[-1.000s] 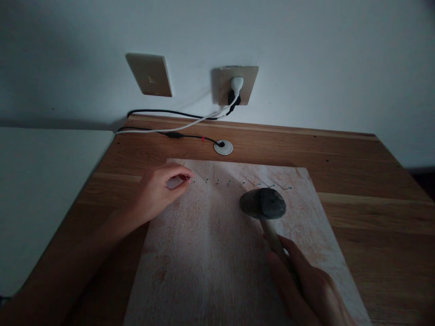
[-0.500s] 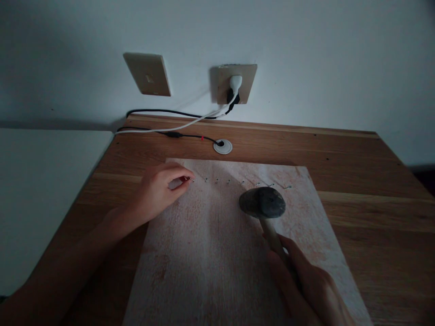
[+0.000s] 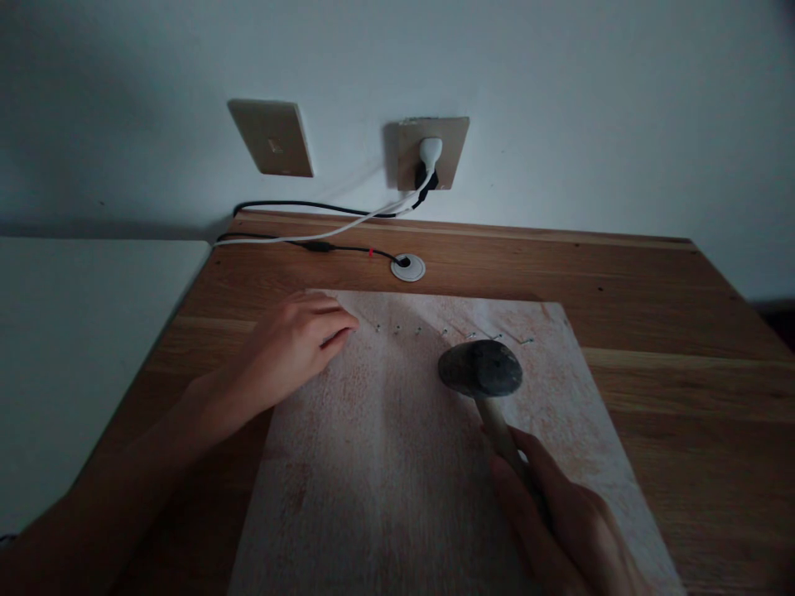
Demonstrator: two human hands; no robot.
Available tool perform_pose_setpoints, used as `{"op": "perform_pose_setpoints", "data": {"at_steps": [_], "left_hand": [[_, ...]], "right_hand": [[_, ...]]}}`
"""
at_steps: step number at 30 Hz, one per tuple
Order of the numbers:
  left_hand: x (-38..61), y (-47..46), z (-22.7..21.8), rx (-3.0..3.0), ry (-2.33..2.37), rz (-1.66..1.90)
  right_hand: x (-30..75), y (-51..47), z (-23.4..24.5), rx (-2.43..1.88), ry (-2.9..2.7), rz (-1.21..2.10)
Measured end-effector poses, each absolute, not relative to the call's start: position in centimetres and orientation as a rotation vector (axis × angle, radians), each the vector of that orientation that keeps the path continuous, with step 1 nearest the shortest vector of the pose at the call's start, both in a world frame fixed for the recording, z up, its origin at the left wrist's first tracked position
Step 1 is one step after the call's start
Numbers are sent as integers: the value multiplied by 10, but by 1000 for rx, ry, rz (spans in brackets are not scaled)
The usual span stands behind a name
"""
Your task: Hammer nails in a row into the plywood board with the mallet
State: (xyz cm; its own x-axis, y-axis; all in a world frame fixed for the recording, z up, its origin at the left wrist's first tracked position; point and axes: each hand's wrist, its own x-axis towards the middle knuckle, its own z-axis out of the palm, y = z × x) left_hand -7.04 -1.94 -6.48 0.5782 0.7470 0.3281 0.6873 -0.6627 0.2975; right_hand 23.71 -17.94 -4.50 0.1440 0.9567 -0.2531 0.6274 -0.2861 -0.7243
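Observation:
A pale wooden board (image 3: 385, 463) lies on the brown desk, with a row of several small nails (image 3: 444, 333) standing along its far edge. My right hand (image 3: 559, 530) is wrapped round the handle of a mallet (image 3: 481, 370) whose dark head hovers just in front of the nail row. My left hand (image 3: 298, 343) rests on the board's far left corner, fingers closed together and pointing at the leftmost end of the row. Whether a nail is under those fingertips is hidden.
The desk (image 3: 652, 331) meets a white wall. A light switch (image 3: 272, 136) and a socket (image 3: 431, 153) with white and black plugs sit on the wall; cables (image 3: 310, 240) run across the desk's back to a round grommet (image 3: 408, 267). A white surface (image 3: 74, 331) adjoins on the left.
My left hand's fingers have lowered and flattened over the leftmost nail spot, so the pinch and the nail seen earlier are covered. The mallet has barely moved.

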Motion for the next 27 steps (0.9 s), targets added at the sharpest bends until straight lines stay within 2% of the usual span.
{"op": "perform_pose_setpoints", "data": {"at_steps": [6,13,27], "left_hand": [[-64,-17,-66,2516,1192,686],[-64,-21,-86,2282,1222,982],[-65,-27,-98,2081,1258,1046]], "right_hand": [[237,-178,-49,-1918,-1526,1013],[228,-172,-31,-1877,-1479,1065],[169,-110,-20,-1511,-1861,1166]]}}
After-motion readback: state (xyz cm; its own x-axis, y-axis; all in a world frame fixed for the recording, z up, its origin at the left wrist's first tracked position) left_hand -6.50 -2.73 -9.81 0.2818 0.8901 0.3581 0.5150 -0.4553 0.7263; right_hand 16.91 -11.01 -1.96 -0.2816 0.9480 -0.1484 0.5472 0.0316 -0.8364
